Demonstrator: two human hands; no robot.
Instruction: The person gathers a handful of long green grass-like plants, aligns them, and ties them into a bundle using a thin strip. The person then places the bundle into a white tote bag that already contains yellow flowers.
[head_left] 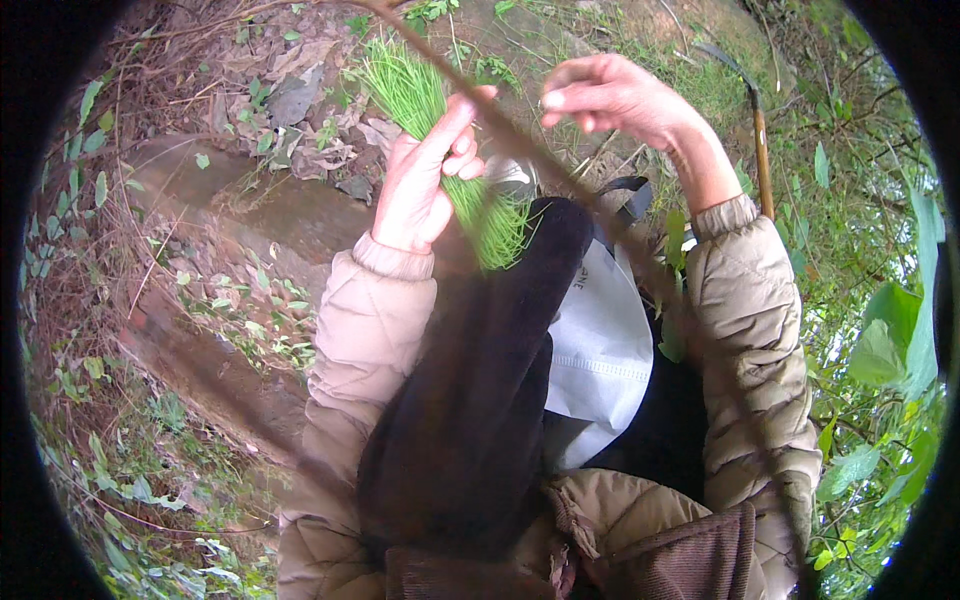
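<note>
My left hand (428,168) is closed around a bunch of thin, bright green, grass-like stems (405,85). One end of the bunch fans out beyond the thumb; the other hangs down by my dark trouser leg (470,390). To the right and slightly higher, my right hand (612,98) is raised with its fingers curled and the thumb pressed toward the forefinger. Anything in that pinch is too small to make out. The right hand does not touch the bunch. A white fabric bag (600,340) lies against my legs, below and between the hands.
A sickle with a wooden handle (762,150) stands beyond my right forearm. Dark blurred stems (640,262) cross close in front of the view. Brown stone slabs (240,200), dry leaves (300,95) and low weeds lie at left. Broad green leaves (890,330) grow at right.
</note>
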